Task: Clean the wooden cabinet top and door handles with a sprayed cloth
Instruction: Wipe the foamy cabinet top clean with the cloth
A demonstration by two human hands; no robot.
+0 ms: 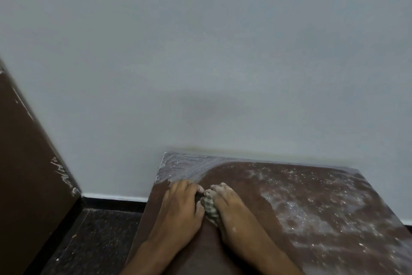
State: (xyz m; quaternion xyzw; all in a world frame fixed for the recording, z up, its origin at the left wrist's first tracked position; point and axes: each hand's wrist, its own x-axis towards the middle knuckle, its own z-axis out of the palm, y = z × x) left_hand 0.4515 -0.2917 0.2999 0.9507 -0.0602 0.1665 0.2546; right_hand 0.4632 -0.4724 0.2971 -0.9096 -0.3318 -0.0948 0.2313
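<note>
Pale grey wall point(200, 51) behind a brown cabinet top point(312, 219) streaked with white dust; dark door point(26, 152) at left, speckled floor point(95, 236) below. Left hand point(180, 210) and right hand point(229, 210) rest side by side near the top's left edge, fingers curled, gripping a checked cloth point(209, 207) bunched between them

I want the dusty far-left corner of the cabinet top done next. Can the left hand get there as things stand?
Probably yes. The left hand lies on the cabinet top just short of the dusty corner, and nothing stands between them; the wall only borders it.
</note>
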